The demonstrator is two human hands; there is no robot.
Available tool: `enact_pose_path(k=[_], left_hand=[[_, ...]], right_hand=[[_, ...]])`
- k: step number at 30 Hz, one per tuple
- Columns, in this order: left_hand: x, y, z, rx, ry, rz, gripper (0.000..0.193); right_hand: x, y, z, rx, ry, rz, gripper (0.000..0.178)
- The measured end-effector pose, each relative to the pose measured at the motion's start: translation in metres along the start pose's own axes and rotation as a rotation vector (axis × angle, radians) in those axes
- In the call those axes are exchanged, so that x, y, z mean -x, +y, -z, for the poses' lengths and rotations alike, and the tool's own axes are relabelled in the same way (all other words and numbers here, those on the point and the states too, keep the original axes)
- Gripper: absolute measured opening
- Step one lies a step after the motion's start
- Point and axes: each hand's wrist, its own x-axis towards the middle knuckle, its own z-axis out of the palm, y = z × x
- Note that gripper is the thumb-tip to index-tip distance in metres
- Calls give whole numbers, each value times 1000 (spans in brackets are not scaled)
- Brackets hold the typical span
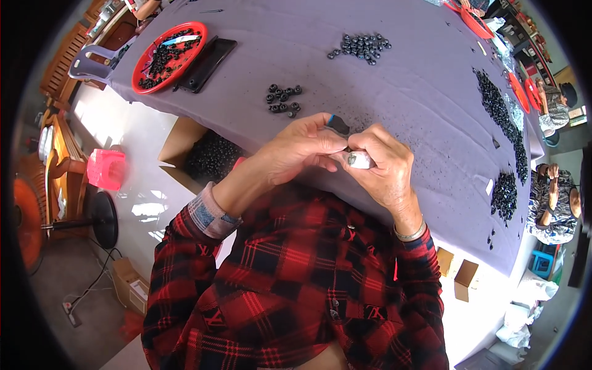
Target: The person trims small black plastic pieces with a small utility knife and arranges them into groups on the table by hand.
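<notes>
Left hand (pixel 299 148): my fingers bent; I cannot tell whether they pinch anything. Right hand (pixel 390 163), just beside: I grasp a white object (pixel 361 160) above the table's (pixel 441 154) near edge. Left to right across it: red tray (pixel 200 29), left edge; round black pieces (pixel 283 97), two clusters; dark heaps (pixel 504 196), along the right edge.

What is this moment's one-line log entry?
left hand: grip unclear, beside right | right hand: holding white object | table: dark pieces, red tray

Purple cloth (pixel 425 117) carries black pieces (pixel 360 47) and a red tray (pixel 192 52).
</notes>
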Motion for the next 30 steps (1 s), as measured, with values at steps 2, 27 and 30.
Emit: enact_pose_path(k=[2, 27, 30], left_hand=[[-2, -3, 6, 20, -50, 20, 29], [-7, -15, 5, 216, -238, -60, 43], [-7, -15, 5, 232, -238, -54, 47]], right_hand=[[1, -1, 2, 63, -2, 51, 23], [3, 1, 8, -679, -116, -364, 11], [0, 3, 11, -764, -169, -427, 4]])
